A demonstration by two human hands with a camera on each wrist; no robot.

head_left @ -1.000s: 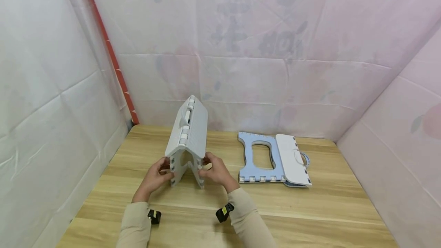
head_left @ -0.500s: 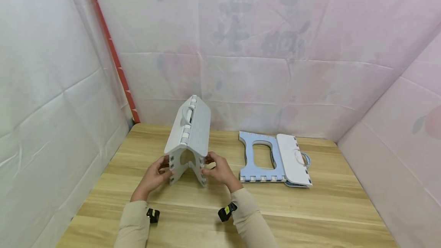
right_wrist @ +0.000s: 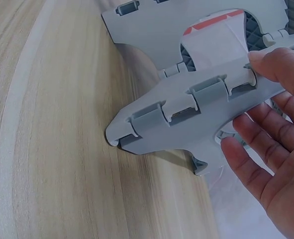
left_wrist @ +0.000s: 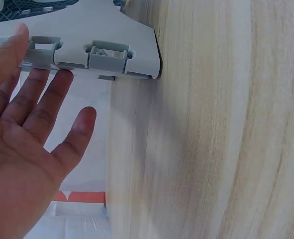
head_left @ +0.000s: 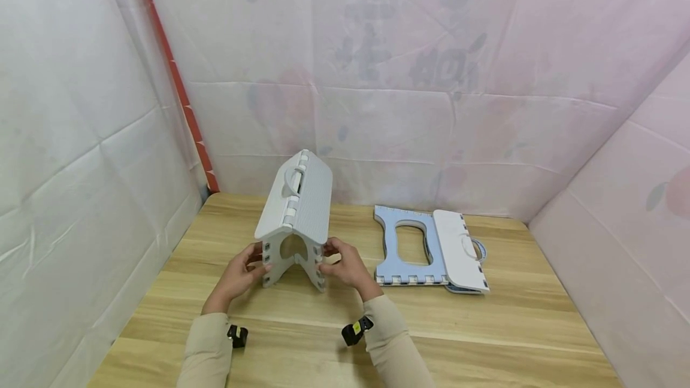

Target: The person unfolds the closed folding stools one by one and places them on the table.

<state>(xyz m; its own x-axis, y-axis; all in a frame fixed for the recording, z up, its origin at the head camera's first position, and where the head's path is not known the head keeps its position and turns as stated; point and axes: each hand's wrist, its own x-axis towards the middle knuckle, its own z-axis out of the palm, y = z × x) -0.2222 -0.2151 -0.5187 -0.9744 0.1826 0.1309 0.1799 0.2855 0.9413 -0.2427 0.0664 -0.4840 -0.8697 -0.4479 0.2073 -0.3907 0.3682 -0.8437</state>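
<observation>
A grey folding stool [head_left: 312, 202] stands partly unfolded on the table, its two-panel top peaked like a roof with a loop handle at the ridge. My left hand [head_left: 237, 275] holds the stool's left side by the hinged edge; the left wrist view shows the thumb on one face and fingertips at the other. On the opposite side, my right hand [head_left: 345, 267] holds the right hinged edge, thumb in front and fingers behind, also seen in the right wrist view. Between the sides, the end panels [right_wrist: 156, 117] bend inward at a middle hinge.
A blue and white folding stool [head_left: 412, 250] lies folded flat on the wooden table [head_left: 485, 340] to the right, handle pointing right. Pale sheeting [head_left: 377, 118] walls in the back and both sides. A red strip [head_left: 183, 100] runs down the back left corner.
The grey stool's sides have spread a little farther apart and its peaked top has become slightly wider. My right hand has shifted slightly right. The blue and white stool stays put.
</observation>
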